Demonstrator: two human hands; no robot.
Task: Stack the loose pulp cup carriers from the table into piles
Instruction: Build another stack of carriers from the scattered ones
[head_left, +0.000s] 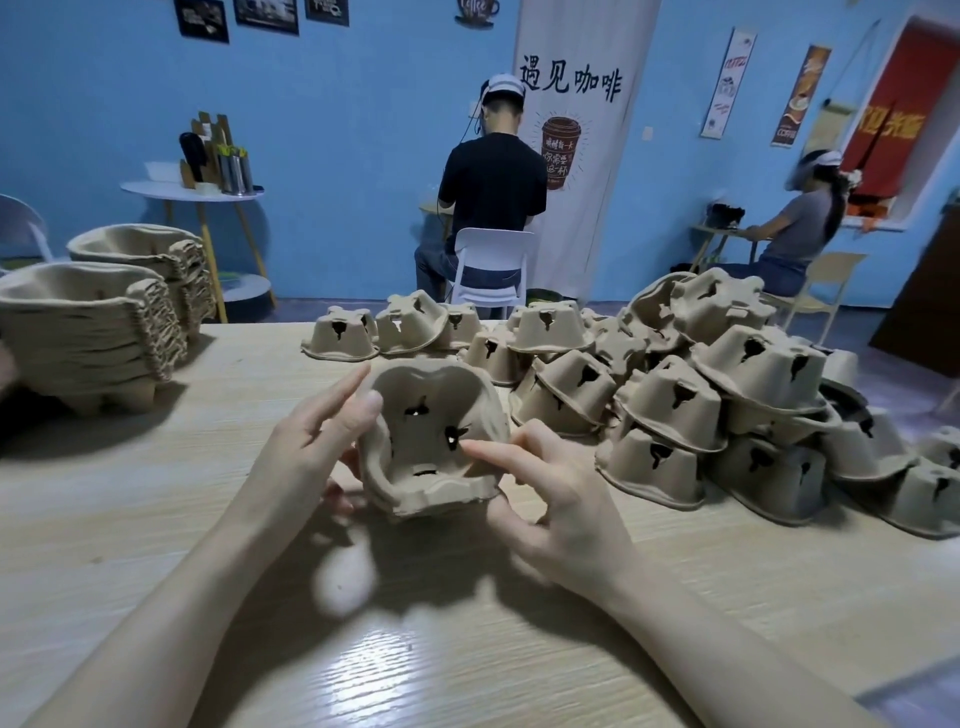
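A brown pulp cup carrier is held above the wooden table, tilted with its hollow side toward me. My left hand grips its left rim, thumb on the inside and the lower fingers curled behind. My right hand holds its right edge, with the index finger lying across the inside wall. Two tall piles of nested carriers stand at the far left of the table. A heap of loose carriers, upside down, covers the right and back of the table.
A person in black sits on a white chair beyond the table, back turned. Another person sits at a small desk at the right. A round white side table with canisters stands at the back left.
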